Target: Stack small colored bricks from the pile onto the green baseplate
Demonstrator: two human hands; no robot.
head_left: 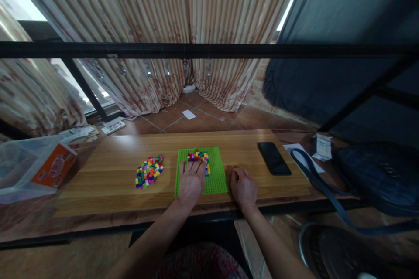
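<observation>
A bright green studded baseplate [216, 165] lies on the wooden board in front of me. On its upper middle sits a block of small multicoloured bricks [205, 156]. My left hand [190, 181] lies palm down over the plate, fingers stretched out across the near part of the block and hiding some of it. Just off the plate's right edge, my right hand [244, 186] rests on the board with its fingers curled in. Whether anything is inside those fingers is hidden. Left of the plate is a loose pile of small coloured bricks [149, 171].
A black phone [274, 158] lies on the wooden board [114, 170] to the right. Past the board's right end are a small box [323, 146], a strap and a dark bag [379, 178]. At far left stands a clear plastic bin [26, 170]. A black bar [209, 50] crosses above.
</observation>
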